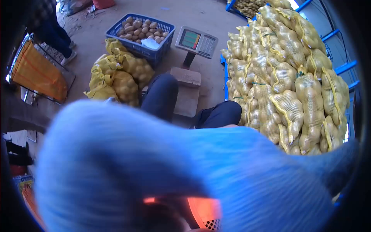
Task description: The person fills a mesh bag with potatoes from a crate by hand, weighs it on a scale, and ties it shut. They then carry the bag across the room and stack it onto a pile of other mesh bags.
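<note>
- Most of what lies close before me is blurred blue knit glove; the rounded bulk to one side seems to be my left hand [96, 154], though where one hand ends and the other begins I can't tell.
- My right hand [266, 174] looks to be the ribbed blue mass on the other side, with a dark sleeve [338, 166] running off from it.
- Fingers are too smeared to read, so I can't tell whether either hand is wide, narrow or holding something.
- Below my hands, in the gap between the gloves, shows an orange perforated basket [201, 210], mostly hidden; whether a glove touches it I can't tell.
- My dark-trousered knees [160, 92] poke out just beyond the gloves.
- Straight ahead of my hands stands a digital weighing scale [197, 41], its green display and keypad atop a post.
- Beside the scale, farther from my hands, is a blue plastic crate [168, 28] of loose potatoes [135, 29], a white scrap [150, 43] lying on them.
- Nearer my hands than that crate, yellow mesh sacks [127, 85] sit bunched on the floor.
- Beyond my right hand rises a tall stack of filled mesh potato bags [270, 73].
- Past my left hand, an orange mesh sack [38, 71] hangs on a frame near another person's legs [58, 31].
</note>
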The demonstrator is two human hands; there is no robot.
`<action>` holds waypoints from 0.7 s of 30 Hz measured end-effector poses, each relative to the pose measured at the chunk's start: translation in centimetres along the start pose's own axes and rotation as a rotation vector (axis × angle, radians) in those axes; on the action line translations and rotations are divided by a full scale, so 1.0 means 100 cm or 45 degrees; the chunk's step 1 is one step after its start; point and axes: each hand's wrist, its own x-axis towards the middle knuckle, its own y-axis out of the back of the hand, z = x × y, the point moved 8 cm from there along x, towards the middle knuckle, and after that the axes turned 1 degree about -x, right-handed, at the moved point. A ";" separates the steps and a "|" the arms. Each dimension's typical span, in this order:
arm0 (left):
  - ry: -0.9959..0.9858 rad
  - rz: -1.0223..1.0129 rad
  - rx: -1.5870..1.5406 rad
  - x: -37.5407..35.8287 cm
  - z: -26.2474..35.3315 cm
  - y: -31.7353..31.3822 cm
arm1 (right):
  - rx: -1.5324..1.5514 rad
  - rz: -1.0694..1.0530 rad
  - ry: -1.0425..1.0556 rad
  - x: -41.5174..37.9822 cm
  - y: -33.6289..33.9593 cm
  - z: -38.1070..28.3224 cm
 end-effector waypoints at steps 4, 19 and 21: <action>0.300 0.085 -0.108 -0.009 -0.068 0.021 | 0.454 -0.511 -0.133 -0.005 -0.057 0.081; 0.141 0.034 -0.102 0.030 -0.073 -0.005 | -0.541 0.404 -1.634 -0.174 0.184 0.142; 0.024 0.162 0.078 0.040 -0.060 0.017 | -0.611 0.699 -1.616 -0.239 0.232 0.113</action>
